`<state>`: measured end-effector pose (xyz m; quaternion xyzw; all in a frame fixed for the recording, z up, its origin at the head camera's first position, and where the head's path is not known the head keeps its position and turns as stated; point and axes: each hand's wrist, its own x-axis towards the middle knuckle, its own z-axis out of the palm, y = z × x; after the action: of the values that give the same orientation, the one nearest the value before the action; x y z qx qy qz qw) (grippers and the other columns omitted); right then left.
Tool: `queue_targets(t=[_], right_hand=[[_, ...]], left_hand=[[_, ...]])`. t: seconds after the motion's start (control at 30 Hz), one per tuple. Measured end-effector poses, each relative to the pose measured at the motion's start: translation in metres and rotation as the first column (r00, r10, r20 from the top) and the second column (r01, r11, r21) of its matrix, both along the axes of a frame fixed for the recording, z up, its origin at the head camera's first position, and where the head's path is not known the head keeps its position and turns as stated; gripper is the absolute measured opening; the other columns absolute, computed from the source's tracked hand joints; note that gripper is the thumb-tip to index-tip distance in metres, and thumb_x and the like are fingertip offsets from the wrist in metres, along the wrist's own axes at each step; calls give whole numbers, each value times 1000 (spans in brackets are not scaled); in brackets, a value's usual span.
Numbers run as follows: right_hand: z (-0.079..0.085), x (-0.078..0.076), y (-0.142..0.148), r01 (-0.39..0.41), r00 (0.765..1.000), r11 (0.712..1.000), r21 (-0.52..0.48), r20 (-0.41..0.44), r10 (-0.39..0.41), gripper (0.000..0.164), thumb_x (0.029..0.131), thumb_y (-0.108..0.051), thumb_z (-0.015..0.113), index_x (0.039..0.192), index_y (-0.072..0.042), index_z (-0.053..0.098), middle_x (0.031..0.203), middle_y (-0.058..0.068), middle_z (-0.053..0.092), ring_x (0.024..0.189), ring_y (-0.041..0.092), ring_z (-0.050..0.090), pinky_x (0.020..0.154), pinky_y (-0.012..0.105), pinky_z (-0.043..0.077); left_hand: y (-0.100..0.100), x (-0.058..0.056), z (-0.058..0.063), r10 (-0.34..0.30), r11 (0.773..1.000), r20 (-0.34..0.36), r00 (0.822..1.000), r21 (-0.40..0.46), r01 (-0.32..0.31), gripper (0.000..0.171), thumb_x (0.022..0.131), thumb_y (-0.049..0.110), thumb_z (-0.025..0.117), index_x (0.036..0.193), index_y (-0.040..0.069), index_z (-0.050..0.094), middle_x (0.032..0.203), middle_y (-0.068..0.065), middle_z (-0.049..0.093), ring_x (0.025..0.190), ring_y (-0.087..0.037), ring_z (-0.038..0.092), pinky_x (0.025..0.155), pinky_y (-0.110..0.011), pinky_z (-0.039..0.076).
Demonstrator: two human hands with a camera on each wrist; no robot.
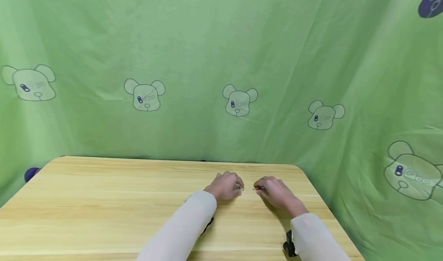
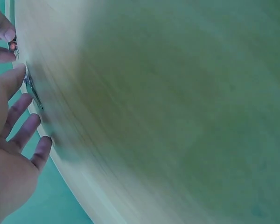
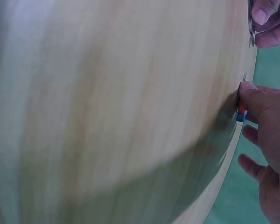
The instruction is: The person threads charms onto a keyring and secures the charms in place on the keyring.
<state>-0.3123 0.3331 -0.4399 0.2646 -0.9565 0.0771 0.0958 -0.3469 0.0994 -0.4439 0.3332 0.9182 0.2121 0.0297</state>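
My left hand (image 1: 225, 185) pinches a small, slim metal piece with a rounded loop (image 1: 242, 188) at its end, low over the right half of the table. In the left wrist view the metal piece (image 2: 35, 93) runs down past the thumb, the other fingers spread apart. Facing it across a short gap, my right hand (image 1: 275, 192) holds a small red-and-blue piece (image 3: 241, 112) between thumb and forefinger. A short bit of metal (image 3: 245, 76) sticks out of that grip toward the left hand. The fingers cover much of both pieces, and I cannot tell their exact kind.
The light wood table (image 1: 104, 207) stretches far to the left, with its right edge near the right forearm. A green curtain (image 1: 194, 41) with bear-head prints hangs behind and on the right. A black wrist device (image 1: 289, 245) sits under the right sleeve.
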Motion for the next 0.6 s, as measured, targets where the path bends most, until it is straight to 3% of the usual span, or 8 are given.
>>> queue_targets(t=[0.17,0.43,0.6], right_hand=[[1,-2,-3,4,1000,1000,9,7,-4,12,94,-8,73,105,-11,77,103,4,75,98,29,70,81,51,58],[1,-7,-9,5,999,998,67,-52,-2,11,92,-6,74,91,-16,78,91,-2,75,88,20,70,75,42,58],[-1,-9,-12,23,994,993,116,-107,-11,16,90,-4,75,84,-18,78,86,-6,74,83,20,66,73,44,56]], left_hand=[[2,0,0,8,1000,-45,999,-23,-9,10,96,27,75,104,26,80,111,13,72,103,-15,57,90,-40,46],[4,0,-3,0,997,-121,993,-75,-10,6,98,29,71,93,30,75,97,14,62,95,-13,52,88,-38,47],[8,1,-3,10,996,-120,993,-90,-21,14,100,25,68,88,28,70,94,12,56,91,-13,47,82,-35,42]])
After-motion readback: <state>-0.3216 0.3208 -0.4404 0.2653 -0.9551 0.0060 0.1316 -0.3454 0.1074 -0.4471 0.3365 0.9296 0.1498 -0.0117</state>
